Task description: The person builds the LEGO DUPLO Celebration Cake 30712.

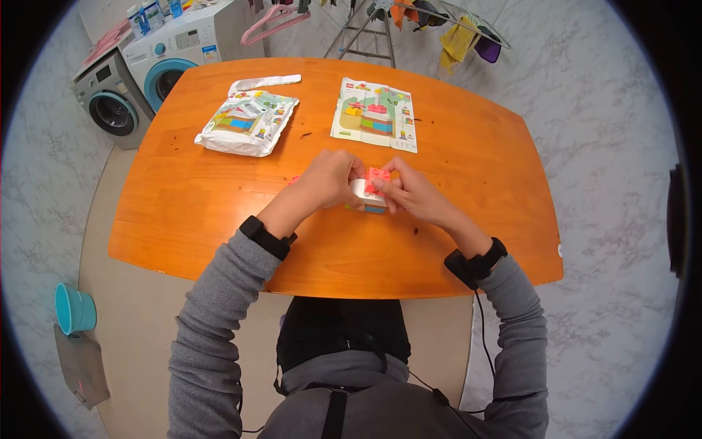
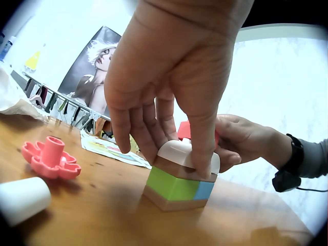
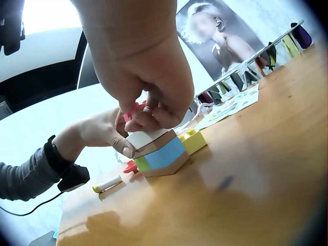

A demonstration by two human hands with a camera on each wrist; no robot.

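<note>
A stack of toy building bricks (image 2: 173, 185) stands on the table, brown at top and bottom with green and blue between. On top sits a rounded white brick (image 2: 177, 151). My left hand (image 1: 329, 180) grips that white brick, thumb on the near side and fingers on the far side. Between the thumb and fingers of my right hand (image 1: 418, 194) is a pinkish-red studded brick (image 1: 379, 175), held at the top of the white one. A yellow brick (image 3: 195, 142) lies beside the stack. Fingers partly cover where the red and white bricks meet.
A pink flower-shaped piece (image 2: 51, 160) and a white cylinder (image 2: 23, 199) lie left of the stack. Farther back on the orange table (image 1: 468, 161) are a torn white brick package (image 1: 248, 124) and an unfolded instruction sheet (image 1: 374, 113).
</note>
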